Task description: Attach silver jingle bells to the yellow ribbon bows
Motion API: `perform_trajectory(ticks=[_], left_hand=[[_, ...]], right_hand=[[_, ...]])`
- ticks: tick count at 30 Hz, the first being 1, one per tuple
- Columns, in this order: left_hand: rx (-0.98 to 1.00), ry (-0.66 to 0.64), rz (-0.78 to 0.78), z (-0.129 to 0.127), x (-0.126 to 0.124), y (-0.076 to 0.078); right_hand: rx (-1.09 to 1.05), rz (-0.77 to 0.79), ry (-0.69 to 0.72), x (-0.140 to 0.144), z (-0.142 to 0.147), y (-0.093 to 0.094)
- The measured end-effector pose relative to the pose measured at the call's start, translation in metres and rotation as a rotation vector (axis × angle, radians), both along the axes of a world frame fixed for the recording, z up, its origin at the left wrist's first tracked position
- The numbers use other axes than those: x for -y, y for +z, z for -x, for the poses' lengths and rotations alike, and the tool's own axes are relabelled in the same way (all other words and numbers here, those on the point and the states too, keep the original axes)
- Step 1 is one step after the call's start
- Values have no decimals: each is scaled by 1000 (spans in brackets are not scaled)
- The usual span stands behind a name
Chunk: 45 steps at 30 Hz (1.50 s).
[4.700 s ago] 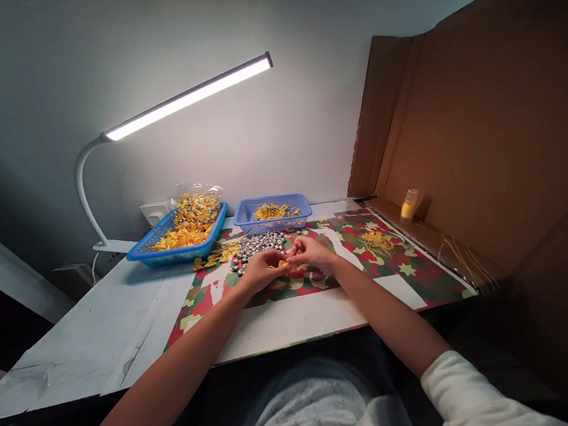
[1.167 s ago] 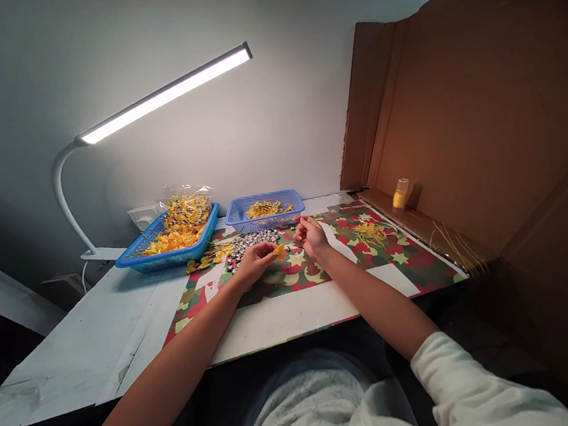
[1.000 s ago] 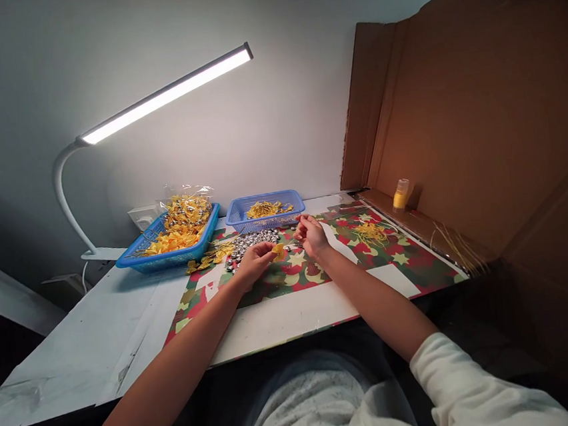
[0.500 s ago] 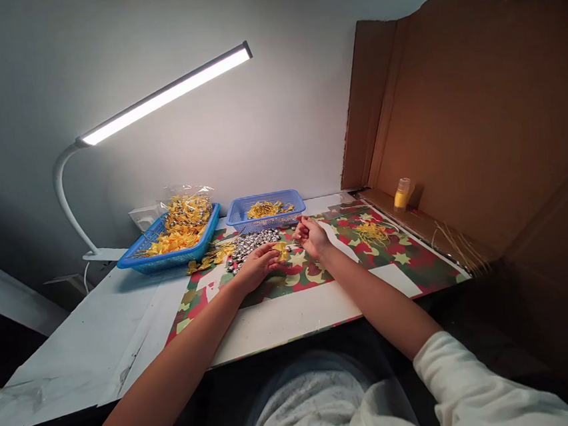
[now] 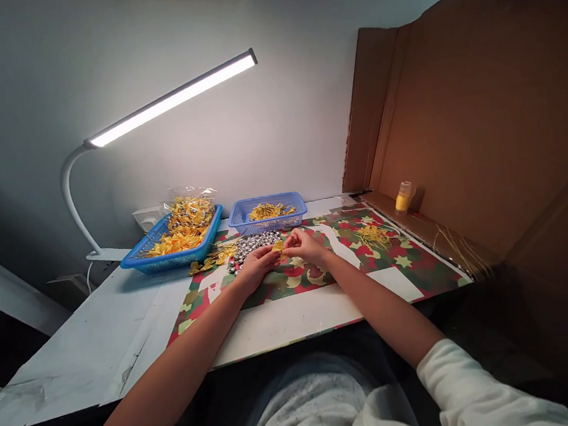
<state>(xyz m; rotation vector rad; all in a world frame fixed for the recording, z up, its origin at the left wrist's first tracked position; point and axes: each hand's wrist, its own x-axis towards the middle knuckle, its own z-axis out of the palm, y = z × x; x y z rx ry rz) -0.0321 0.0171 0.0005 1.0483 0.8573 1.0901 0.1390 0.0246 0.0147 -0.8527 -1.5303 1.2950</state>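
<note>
My left hand is closed on a small yellow ribbon bow, which pokes out past its fingertips. From the other side, my right hand pinches close against the bow's right edge; what is between its fingertips is too small to make out. Just behind my left hand lies a heap of small silver bells. Several yellow bows with stems lie on the patterned sheet to the left of the bells.
Left, a blue basket holds yellow bows and a clear bag. A smaller basket with yellow pieces stands behind the bells. Yellow cords lie to the right. A lamp, a cardboard wall and a small bottle border the table.
My right hand has come down and left from its raised place, and its fingertips now meet the bow. My left hand keeps its hold on the bow. The view has shifted slightly.
</note>
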Motion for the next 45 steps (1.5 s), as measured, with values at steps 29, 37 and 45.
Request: perform_trajectory(ticks=[29,37,45], left_hand=[[-215,73,-276,1,3,-2],[-149,70,-222,2,-1,-7],[-227,94,-237,-1,4,-4]], right_hand=[[-111,450,71,5,-9,10],[-86,367,14,9,-5,12],[-95,118,45,6,6,-2]])
